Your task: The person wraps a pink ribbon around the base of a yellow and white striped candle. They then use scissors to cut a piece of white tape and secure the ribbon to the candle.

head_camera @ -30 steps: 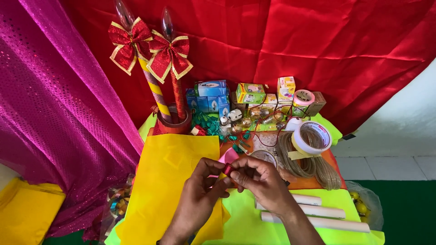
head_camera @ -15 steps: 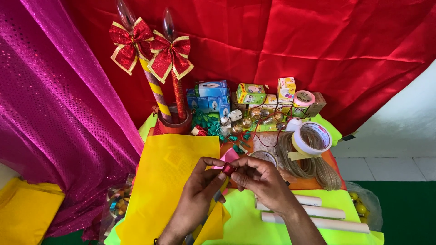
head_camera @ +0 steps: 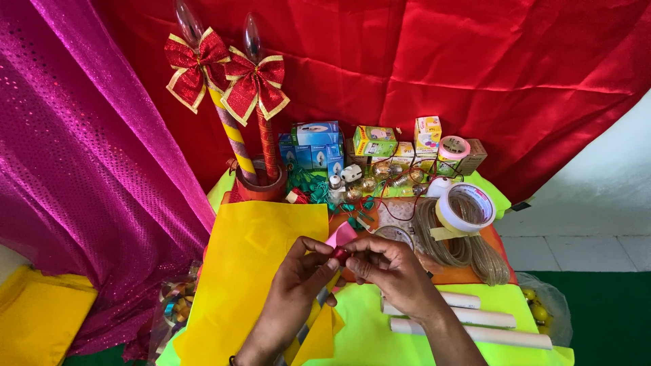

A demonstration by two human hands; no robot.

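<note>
Both hands, left [head_camera: 298, 285] and right [head_camera: 386, 268], pinched a small red piece [head_camera: 338, 254] over the yellow sheet [head_camera: 251, 271], apparently mid-wrapping; next needs a steady, fine twist.

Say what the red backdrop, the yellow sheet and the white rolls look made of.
Red backdrop cloth: probably satin, glossy with soft creases. Flat yellow sheet: likely paper or thin felt, matte and smooth. Three white rolls: seemingly rolled paper, matte tubes.

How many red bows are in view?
2. One bow tops the left decorated stick; the other bow tops the right stick beside it, both in the holder at the table's back left. None looks hidden.
</note>
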